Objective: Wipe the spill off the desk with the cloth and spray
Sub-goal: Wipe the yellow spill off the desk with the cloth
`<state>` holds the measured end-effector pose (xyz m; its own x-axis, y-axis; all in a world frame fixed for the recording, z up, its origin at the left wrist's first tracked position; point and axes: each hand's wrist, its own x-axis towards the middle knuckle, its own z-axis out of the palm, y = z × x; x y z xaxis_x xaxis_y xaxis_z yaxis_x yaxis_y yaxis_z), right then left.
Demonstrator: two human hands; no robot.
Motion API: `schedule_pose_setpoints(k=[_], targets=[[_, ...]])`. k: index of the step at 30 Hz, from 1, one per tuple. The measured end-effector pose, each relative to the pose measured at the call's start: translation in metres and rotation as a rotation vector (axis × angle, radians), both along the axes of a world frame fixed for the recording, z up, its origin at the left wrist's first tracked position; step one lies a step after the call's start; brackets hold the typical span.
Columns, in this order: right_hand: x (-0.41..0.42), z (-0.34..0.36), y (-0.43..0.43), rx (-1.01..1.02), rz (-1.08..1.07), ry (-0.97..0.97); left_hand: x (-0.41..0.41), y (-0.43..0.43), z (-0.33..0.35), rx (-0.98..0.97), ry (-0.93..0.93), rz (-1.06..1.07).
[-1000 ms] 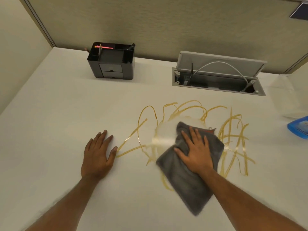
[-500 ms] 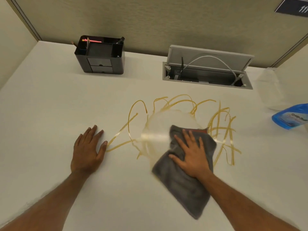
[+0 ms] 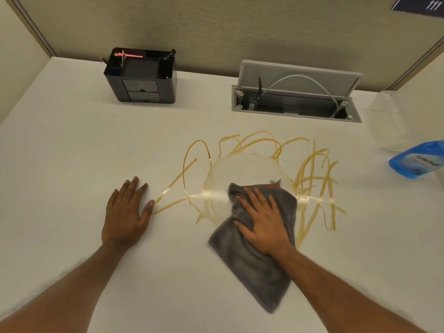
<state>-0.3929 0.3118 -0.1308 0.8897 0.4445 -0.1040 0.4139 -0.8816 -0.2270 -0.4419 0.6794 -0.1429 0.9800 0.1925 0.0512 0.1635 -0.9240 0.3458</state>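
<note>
Right hand [image 3: 263, 222] flat, fingers spread, pressing the grey cloth [image 3: 254, 265] on the desk [image 3: 60, 164] mid-surface — nothing gripped; left hand [image 3: 126, 215] flat, palm down, empty, just beside the spill's left end. Yellow spill [image 3: 312, 174] streaks ring a smeared wet patch beyond the cloth. Blue spray bottle [image 3: 418, 159] at right edge — black organizer [image 3: 141, 78] and open cable hatch [image 3: 295, 92] along far edge.

Matt desk [image 3: 72, 164], soft grey cloth [image 3: 254, 267]
</note>
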Motion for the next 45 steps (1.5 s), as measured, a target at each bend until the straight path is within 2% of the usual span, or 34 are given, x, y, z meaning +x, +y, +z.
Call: schedule_pose_setpoints(k=[4,9,13,16,21,27,29,31,35,40,45], targets=[[0.033,-0.001,-0.023,-0.084,-0.136,-0.008,0.001,0.0,-0.001,0.008,-0.008,0.003],[0.074,-0.001,0.036,-0.106,-0.312,-0.001,0.002,-0.001,-0.003,0.018,-0.028,0.012],[0.042,0.001,0.068,-0.102,-0.118,0.0,0.001,-0.001,-0.002,0.019,-0.026,0.009],[0.004,0.0,0.036,-0.056,-0.007,-0.024,0.001,0.0,-0.002,0.019,-0.012,-0.001],[0.004,0.0,-0.014,-0.077,-0.128,-0.021,0.0,0.0,0.0,0.015,-0.01,0.006],[0.068,0.0,0.041,-0.115,-0.336,0.01,0.002,0.0,0.0,0.011,-0.015,0.014],[0.073,0.0,0.073,-0.122,-0.318,0.025,0.001,-0.001,0.001,0.017,-0.012,0.014],[0.059,0.0,0.095,-0.126,-0.212,0.012,0.003,0.0,0.001,0.015,-0.007,0.011],[0.014,-0.002,0.067,-0.036,0.011,-0.021,0.0,0.0,0.001,0.02,-0.004,0.008],[0.017,-0.002,0.005,-0.086,-0.12,-0.027,0.001,0.0,0.001,0.004,-0.016,0.008],[0.065,-0.002,0.059,-0.108,-0.27,-0.013,0.002,0.002,0.0,0.003,-0.023,0.017]])
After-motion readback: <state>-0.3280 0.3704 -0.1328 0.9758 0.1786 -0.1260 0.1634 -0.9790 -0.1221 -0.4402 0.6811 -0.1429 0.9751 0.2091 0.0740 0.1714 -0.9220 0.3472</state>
